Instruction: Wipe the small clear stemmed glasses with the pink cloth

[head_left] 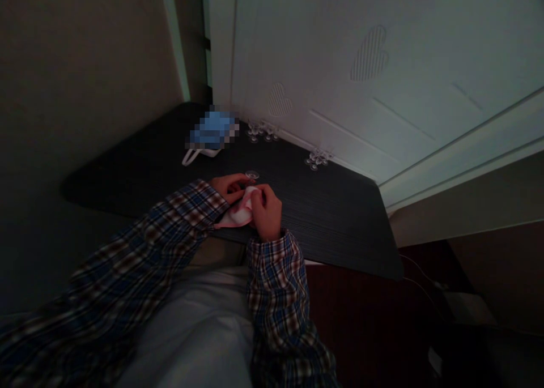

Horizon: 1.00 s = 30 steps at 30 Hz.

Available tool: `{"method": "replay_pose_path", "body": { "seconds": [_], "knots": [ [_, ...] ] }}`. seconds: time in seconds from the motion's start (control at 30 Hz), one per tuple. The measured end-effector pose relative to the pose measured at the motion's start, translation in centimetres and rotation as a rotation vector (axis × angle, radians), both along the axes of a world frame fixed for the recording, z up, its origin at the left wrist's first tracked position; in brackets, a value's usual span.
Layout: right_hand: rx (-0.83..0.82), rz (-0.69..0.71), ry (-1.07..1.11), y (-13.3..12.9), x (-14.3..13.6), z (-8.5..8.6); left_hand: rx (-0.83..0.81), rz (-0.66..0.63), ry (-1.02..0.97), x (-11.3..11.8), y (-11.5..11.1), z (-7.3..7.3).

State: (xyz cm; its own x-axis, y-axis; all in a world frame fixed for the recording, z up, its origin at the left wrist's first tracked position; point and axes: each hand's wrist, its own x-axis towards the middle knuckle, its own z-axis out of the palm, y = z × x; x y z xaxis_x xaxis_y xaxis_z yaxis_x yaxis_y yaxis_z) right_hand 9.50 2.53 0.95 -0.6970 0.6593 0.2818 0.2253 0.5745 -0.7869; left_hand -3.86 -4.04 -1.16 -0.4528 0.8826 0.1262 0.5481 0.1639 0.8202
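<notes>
Near the front edge of the dark table, both hands are closed on a small, soft pink-and-white piece (241,211); cloth or wrapper, I cannot tell which. My left hand (227,187) bends its fingers around the far left side of it. From the right, my right hand (267,211) pinches its upper end between thumb and fingers. Just beyond my fingertips is a clear suction cup (252,175), close to or touching the left fingers. Some of the fingertips are hidden by the hands and the dim light.
The dark tabletop (340,218) meets a white panel with embossed hearts (369,54). Along it lie clusters of clear suction cups (318,159) and more cups (261,131). A blurred blue-screened device (215,128) with a white loop (191,156) is at the back left.
</notes>
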Motion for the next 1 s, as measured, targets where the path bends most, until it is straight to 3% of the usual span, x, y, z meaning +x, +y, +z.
{"method": "replay_pose_path", "body": {
  "seconds": [1.0],
  "knots": [
    [0.006, -0.003, 0.003, 0.08, -0.06, -0.29, 0.003, -0.004, -0.018, 0.02, -0.06, -0.02]
  ]
}}
